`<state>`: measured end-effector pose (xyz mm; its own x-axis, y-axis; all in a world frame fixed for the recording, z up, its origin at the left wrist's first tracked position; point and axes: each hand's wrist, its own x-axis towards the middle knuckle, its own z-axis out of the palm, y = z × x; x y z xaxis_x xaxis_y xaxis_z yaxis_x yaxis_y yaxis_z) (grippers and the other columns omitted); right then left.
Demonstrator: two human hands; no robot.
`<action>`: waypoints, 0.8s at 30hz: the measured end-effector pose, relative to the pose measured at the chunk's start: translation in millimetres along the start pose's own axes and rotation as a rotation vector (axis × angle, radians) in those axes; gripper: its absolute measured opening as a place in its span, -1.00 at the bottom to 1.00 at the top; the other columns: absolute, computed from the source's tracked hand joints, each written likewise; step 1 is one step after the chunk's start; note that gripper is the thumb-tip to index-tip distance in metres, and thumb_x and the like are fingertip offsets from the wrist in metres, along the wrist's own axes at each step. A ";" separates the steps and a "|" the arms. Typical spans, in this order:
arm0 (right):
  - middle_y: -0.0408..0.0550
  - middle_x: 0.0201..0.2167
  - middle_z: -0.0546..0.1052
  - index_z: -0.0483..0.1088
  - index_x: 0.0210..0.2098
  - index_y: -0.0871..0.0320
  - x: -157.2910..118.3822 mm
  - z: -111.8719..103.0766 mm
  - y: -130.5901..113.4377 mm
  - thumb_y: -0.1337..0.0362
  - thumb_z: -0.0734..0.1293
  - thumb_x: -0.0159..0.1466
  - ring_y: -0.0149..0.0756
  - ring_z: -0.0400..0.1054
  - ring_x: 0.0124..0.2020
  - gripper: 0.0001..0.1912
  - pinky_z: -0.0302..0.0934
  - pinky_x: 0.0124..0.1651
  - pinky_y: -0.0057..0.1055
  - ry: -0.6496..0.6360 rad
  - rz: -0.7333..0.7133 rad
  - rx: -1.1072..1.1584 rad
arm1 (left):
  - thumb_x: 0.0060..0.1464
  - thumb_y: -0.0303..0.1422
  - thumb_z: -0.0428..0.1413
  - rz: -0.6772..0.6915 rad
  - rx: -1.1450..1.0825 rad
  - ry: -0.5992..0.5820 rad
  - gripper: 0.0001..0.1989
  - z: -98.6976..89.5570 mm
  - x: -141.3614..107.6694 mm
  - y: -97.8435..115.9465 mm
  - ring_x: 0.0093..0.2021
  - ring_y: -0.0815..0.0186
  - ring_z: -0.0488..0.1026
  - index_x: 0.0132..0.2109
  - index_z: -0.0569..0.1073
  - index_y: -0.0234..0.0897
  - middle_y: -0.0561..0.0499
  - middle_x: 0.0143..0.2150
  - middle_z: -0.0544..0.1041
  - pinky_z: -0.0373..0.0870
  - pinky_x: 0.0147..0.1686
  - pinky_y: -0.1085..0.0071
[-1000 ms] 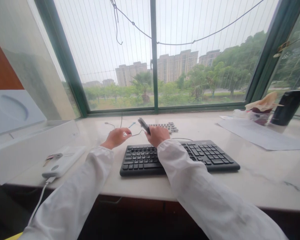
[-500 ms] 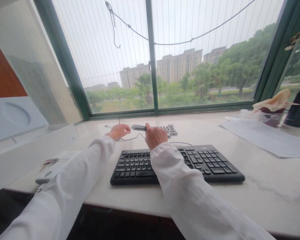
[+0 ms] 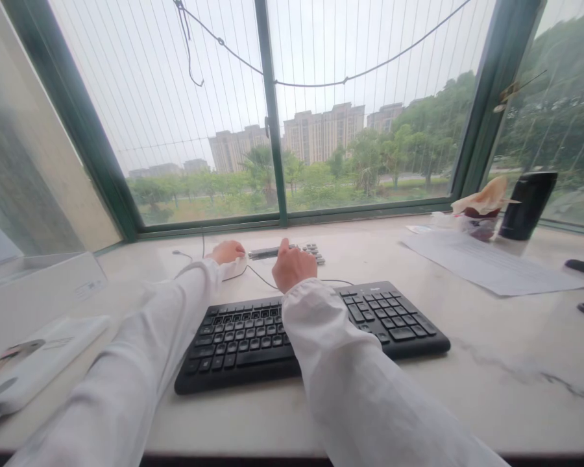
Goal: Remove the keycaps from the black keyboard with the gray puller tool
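Observation:
My right hand [image 3: 295, 266] is closed around a slim dark-grey tool [image 3: 265, 253] with a paler tip, pointing left; its exact kind is unclear. Just left of that tip is my left hand [image 3: 228, 251], fingers curled together, with a whitish bit [image 3: 240, 264] by the fingertips that is too blurred to name. Behind my right hand lie several loose keycaps [image 3: 313, 251], partly hidden. A black keyboard [image 3: 253, 370] lies below both hands, my right forearm crossing its middle. Some upper key positions look bare of caps.
A thin cable [image 3: 260, 277] runs behind the keyboard. To the right are printed paper [image 3: 486, 263], a plastic bag with dark contents [image 3: 481, 220] and a black cup [image 3: 528, 204]. A white box [image 3: 39, 292] and a white device with keys on it [image 3: 43, 357] lie left. The window frame [image 3: 214, 225] bounds the back.
My view has swung right, shifting the scene leftward. The keyboard sits more askew in view. The tool now appears lower and flatter beside the keycaps; both hands stay close to it.

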<state>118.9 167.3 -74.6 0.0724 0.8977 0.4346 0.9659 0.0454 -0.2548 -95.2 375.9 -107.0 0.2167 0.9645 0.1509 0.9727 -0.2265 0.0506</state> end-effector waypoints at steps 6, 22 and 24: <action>0.12 -0.38 0.56 0.26 -0.12 0.21 -0.1 1.3 -1.0 0.39 0.09 0.26 -0.11 0.49 -0.34 -0.77 0.26 -0.31 -0.30 0.013 0.004 -0.016 | -0.02 -0.25 0.14 -0.013 -0.023 -0.040 -0.76 3.0 6.2 -0.7 -0.22 0.27 0.55 -0.17 0.58 -0.10 0.00 -0.26 0.62 0.36 -0.26 0.51; -0.01 -0.44 0.52 0.28 -0.09 0.08 -6.7 -15.9 -6.0 0.13 0.06 0.35 -0.19 0.42 -0.40 -0.72 0.16 -0.34 -0.38 0.076 -0.053 0.192 | 0.08 -0.18 0.10 -0.033 -0.077 0.166 -0.70 -33.6 -34.7 6.6 -0.07 0.20 0.48 -0.05 0.52 -0.10 0.00 -0.08 0.58 0.34 -0.15 0.44; -0.10 -0.47 0.48 0.29 -0.12 0.02 -5.0 -17.7 -9.7 0.09 0.11 0.33 -0.28 0.36 -0.45 -0.75 0.12 -0.39 -0.44 0.001 -0.053 0.440 | 0.10 -0.15 0.06 -0.029 -0.085 0.212 -0.70 -42.6 -52.3 10.4 -0.06 0.21 0.47 -0.06 0.53 -0.05 0.05 -0.08 0.58 0.33 -0.11 0.42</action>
<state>113.6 154.5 -59.0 0.0258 0.8888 0.4575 0.7705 0.2739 -0.5756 -100.0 317.3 -72.3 0.1581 0.9227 0.3516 0.9658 -0.2186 0.1394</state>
